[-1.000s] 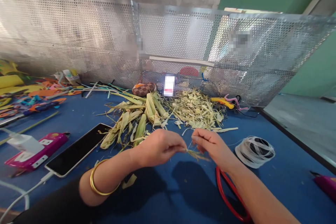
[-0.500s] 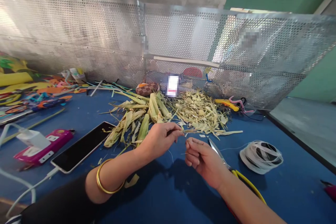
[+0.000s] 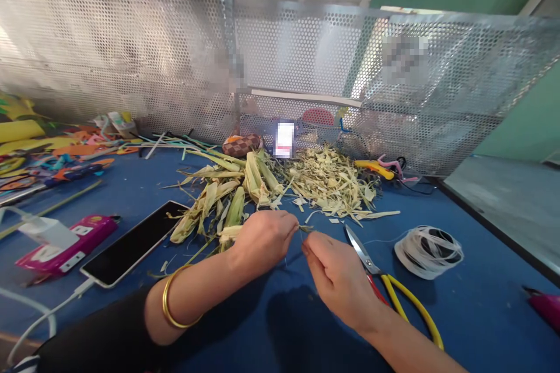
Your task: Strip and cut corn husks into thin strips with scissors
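My left hand (image 3: pixel 266 239), a gold bangle on its wrist, is closed in a pinch on a piece of corn husk. A thin dry husk tip (image 3: pixel 305 227) pokes out past its fingertips. On the hand's other side a pale husk end (image 3: pixel 230 234) shows. Close by on the right, my right hand (image 3: pixel 339 277) has its fingers curled together at a fine clear thread (image 3: pixel 301 237) beside the husk tip; its fingertips are partly hidden. Scissors (image 3: pixel 365 250) with yellow and red handles lie half under my right forearm. Beyond them sits a spool of white thread (image 3: pixel 429 253).
Corn husks (image 3: pixel 236 204) and a heap of shredded husk (image 3: pixel 330 180) lie ahead on the blue table. At left are a phone (image 3: pixel 133 245) on a cable and a magenta power strip (image 3: pixel 72 245). A perforated metal screen (image 3: pixel 297 52) stands behind.
My right hand has turned over, knuckles up, and come in against the left fingertips. The left hand has rolled palm-down. The view has shifted slightly, and more of the scissors shows.
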Motion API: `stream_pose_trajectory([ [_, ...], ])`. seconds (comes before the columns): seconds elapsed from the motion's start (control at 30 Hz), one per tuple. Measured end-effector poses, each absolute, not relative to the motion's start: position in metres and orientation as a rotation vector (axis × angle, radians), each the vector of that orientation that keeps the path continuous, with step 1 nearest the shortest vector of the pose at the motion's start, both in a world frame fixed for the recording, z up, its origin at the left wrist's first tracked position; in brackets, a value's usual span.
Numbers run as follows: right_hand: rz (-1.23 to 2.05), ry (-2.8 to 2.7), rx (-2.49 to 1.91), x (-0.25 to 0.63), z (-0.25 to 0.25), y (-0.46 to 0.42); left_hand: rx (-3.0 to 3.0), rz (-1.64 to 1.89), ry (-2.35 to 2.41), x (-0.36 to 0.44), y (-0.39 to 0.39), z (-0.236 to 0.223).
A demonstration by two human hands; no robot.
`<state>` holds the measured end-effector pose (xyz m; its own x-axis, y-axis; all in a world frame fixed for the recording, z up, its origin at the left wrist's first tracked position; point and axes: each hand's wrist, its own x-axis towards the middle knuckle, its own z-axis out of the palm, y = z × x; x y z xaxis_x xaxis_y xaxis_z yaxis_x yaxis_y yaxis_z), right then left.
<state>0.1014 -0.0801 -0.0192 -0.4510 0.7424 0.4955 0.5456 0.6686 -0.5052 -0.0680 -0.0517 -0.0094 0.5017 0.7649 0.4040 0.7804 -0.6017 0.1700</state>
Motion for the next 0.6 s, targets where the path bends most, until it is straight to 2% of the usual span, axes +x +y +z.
stream_pose_trajectory([
  [0.07,0.38,-2.192,-1.038,0.109,-0.012,-0.074,-2.806,-0.527,-1.254,-0.07,-0.051,-0.006],
  [0.13,0.577,-2.143,-1.108,0.12,-0.005,-0.064,-3.02,-0.51,-1.066,-0.073,-0.051,0.001],
  [0.23,1.132,-1.885,-1.129,0.131,-0.003,-0.049,-3.331,-0.822,-0.997,-0.075,-0.053,0.013],
  [0.37,1.596,-1.51,-0.977,0.124,-0.018,-0.042,-3.202,-1.248,-1.478,-0.072,-0.053,0.018],
  [0.5,1.645,-1.384,-0.92,0.103,-0.034,-0.052,-2.852,-1.425,-1.711,-0.07,-0.049,0.009],
  [0.6,1.298,-1.617,-1.049,0.095,-0.038,-0.062,-2.723,-1.319,-1.752,-0.07,-0.046,0.002],
])
